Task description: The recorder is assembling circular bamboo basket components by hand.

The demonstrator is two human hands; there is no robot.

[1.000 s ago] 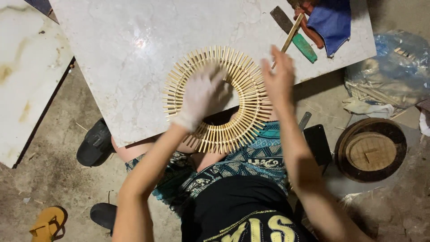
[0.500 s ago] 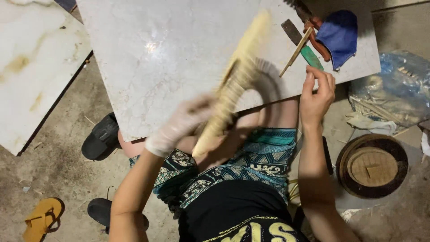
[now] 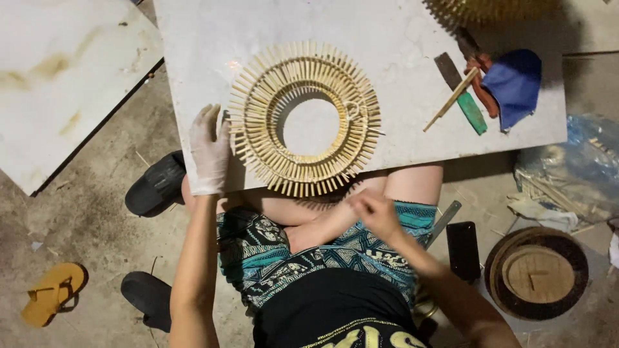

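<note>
Before you lies the pale marbled stone slab [image 3: 400, 38] that serves as a work table, its near edge running above your knees. On it rests the round ring of pale bamboo slats [image 3: 304, 118], flat on its face, the slats fanning outward like spokes around an open centre through which the slab shows; the ring's near rim hangs slightly past the slab's edge, over your lap. It has no long axis to speak of, being round, so what matters is which side each hand meets it from. Your gloved left hand [image 3: 209, 151] lies flat at the ring's left rim, fingers apart and stretched out, touching or just beside the slat ends and clamped on nothing. Your bare right hand [image 3: 374, 212] hangs lower, over your patterned blue-green shorts [image 3: 271, 248], below the ring's near rim and apart from it; its fingers are curled together, and you cannot tell whether they pinch anything small. The left hand is therefore the nearer one, and the ring lies to its right. Farther right on the slab sit a crumpled blue cloth [image 3: 516, 80], a green-handled flat tool [image 3: 465, 103] and a thin bamboo stick [image 3: 451, 100] laid across it.
</note>
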